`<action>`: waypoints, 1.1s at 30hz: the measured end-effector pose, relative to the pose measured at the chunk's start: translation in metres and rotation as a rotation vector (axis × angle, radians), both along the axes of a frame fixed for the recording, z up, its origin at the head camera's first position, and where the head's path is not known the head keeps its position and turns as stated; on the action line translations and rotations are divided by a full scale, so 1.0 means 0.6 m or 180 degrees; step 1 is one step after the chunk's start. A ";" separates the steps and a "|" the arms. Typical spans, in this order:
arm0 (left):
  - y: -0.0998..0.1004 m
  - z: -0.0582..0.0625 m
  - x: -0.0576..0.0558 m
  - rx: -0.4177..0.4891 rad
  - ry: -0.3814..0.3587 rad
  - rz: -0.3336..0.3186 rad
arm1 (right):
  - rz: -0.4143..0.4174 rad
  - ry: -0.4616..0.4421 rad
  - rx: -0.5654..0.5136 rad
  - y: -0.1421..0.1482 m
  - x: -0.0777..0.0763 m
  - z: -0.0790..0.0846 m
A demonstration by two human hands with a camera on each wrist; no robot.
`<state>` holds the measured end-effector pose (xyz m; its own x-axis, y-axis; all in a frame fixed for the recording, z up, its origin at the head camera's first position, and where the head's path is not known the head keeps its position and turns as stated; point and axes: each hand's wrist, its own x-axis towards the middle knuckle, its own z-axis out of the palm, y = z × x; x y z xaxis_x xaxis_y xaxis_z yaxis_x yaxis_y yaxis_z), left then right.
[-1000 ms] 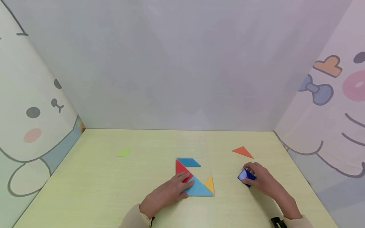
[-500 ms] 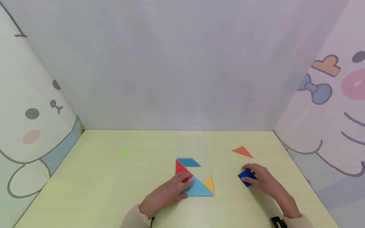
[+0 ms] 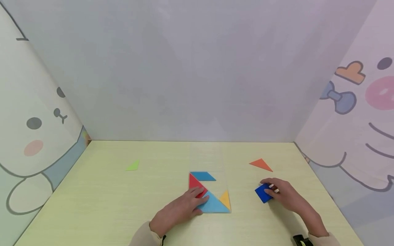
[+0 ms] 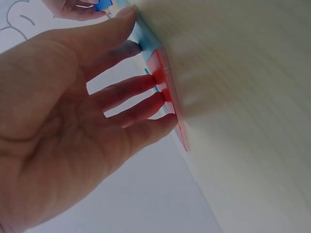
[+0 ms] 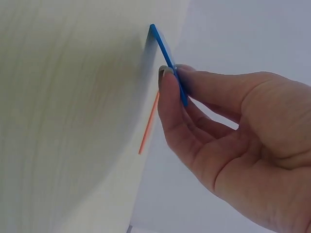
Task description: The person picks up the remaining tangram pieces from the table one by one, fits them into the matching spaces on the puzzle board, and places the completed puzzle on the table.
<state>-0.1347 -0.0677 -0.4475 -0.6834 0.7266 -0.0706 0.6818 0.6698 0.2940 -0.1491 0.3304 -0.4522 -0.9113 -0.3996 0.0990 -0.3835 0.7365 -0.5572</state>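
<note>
Spread left hand (image 3: 182, 207) partly hides the red triangle (image 3: 194, 182); right hand (image 3: 286, 194) pinches blue square (image 3: 261, 193).

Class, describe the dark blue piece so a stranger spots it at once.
At the right of the pale table, this side of the orange triangle, find the person's right hand. Its fingers pinch the dark blue piece. Unlike the blue parallelogram, which lies flat, it is tilted and deeper in colour.

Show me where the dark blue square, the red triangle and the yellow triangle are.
Dark blue square (image 3: 261, 194): head view, on its uncovered face.
Red triangle (image 3: 194, 182): head view, on its uncovered upper part.
Yellow triangle (image 3: 226, 200): head view, middle of its face.
</note>
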 end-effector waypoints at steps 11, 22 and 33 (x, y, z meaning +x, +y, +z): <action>-0.002 0.003 0.002 0.0010 0.0003 -0.0013 | 0.0050 0.0097 -0.0189 -0.011 -0.003 -0.001; 0.001 0.006 0.003 0.0017 -0.0002 -0.0025 | -0.0097 0.0218 -0.0372 -0.036 -0.011 0.000; 0.001 0.003 0.004 0.0026 0.0024 -0.0016 | -0.0064 0.0235 -0.0577 -0.063 -0.022 0.005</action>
